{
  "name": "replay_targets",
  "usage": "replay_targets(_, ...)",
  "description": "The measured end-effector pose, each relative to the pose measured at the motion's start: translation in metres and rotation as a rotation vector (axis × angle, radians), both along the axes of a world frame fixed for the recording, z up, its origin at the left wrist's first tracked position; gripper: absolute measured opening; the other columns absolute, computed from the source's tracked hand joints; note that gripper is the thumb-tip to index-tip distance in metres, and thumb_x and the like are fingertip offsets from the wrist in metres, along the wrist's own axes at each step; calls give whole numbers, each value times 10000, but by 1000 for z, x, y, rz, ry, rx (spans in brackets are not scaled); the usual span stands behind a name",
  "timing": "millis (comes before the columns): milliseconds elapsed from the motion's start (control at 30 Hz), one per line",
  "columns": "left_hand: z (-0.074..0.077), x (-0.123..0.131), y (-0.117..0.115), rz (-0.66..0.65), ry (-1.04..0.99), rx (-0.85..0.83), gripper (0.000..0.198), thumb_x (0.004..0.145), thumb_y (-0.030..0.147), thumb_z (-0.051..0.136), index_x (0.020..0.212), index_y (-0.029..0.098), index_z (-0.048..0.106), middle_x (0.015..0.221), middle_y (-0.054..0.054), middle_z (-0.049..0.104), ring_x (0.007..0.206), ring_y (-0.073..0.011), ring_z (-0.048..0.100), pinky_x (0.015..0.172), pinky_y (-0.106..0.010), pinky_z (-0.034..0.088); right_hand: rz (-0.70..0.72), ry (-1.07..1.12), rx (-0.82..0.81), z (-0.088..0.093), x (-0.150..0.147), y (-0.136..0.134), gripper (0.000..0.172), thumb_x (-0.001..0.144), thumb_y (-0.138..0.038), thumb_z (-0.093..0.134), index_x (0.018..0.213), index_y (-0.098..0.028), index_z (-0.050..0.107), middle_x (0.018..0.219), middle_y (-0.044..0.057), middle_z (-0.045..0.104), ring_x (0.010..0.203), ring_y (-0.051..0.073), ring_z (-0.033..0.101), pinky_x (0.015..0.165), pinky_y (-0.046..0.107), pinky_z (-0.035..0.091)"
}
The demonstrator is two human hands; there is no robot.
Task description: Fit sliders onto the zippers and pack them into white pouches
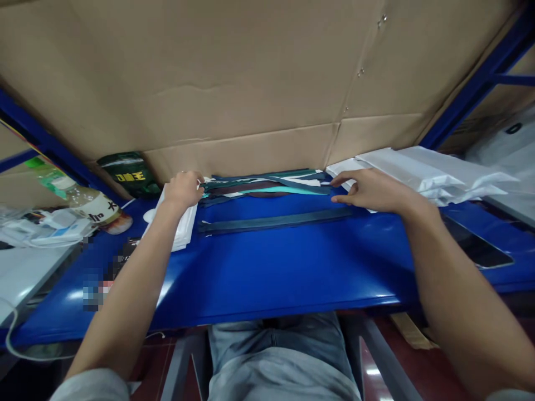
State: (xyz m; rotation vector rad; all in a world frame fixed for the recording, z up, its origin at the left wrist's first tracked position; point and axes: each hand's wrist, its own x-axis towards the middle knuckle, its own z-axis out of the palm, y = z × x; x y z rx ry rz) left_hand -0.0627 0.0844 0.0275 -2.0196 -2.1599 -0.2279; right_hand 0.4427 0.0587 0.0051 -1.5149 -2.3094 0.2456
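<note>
On a glossy blue table (267, 273), zippers (267, 186), cardboard wall (234, 72) behind

small packing or garment workshop: blue metal bench (267, 278) centre frame, cardboard lining (234, 72) above, zipper strips (267, 186) mid-frame, white bags stacked (426, 170) upper right.

Tips of left hand (184, 189) fingers (194, 179) hidden

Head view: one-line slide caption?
Left hand grips one end of a pile of zippers, right hand touches the other; one zipper lies apart on the blue table.
</note>
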Motion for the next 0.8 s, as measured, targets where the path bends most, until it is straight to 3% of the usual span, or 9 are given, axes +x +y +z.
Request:
replay_targets(200, -11, 9, 32, -1, 122, -107, 344, 875, 311, 751, 1206, 223, 780, 1261, -222, 718, 1145, -418, 675, 978, -520, 518, 86, -70, -37, -6, -9, 2, 436, 905, -523, 735, 1235, -240, 764, 1145, 76, 825, 956, 298, 773, 825, 427, 566)
replay_targets(333, -11, 6, 29, 1, 124, -87, 319, 920, 309, 674, 1197, 194, 780, 1236, -244, 722, 1130, -435, 679, 976, -551, 509, 116, -52, -22, -7, -9, 3, 371, 901, -499, 742, 1173, -253, 792, 1080, 61, 833, 898, 280, 769, 810, 414, 562)
replay_targets(467, -2, 7, 13, -22, 85, 38, 364, 958, 324, 576, 1219, 165, 773, 1181, -229, 748, 1104, -411, 682, 970, -533, 524, 129, -20, 30, -6, -16, 1, 306, 923, -482, 722, 1116, -260, 809, 1008, 48, 838, 854, 265, 766, 770, 388, 550)
replay_targets(567, 3, 19, -12, -135, -136, 151, 337, 1000, 343, 538, 1136, 163, 787, 1064, -170, 792, 1030, -341, 721, 978, -474, 554, 132, 41, 94, -7, -30, -3, 265, 943, -450, 706, 1084, -257, 821, 974, 52, 839, 835, 263, 766, 781, 385, 550)
replay_targets(667, 2, 47, -44, -297, -536, 178, 324, 1014, 413, 601, 1118, 171, 790, 945, -112, 817, 867, -256, 770, 873, -382, 622, 190, 178, 94, -12, -56, -10, 261, 957, -438, 703, 1109, -268, 829, 995, 48, 840, 875, 261, 775, 816, 376, 567)
replay_targets(800, -10, 95, -81, -498, -900, 128, 331, 969, 473, 734, 1052, 159, 796, 916, -102, 826, 828, -244, 806, 802, -359, 672, 359, 409, -28, -22, -95, -25, 281, 976, -484, 694, 1121, -284, 829, 1124, 32, 834, 974, 250, 779, 898, 375, 593)
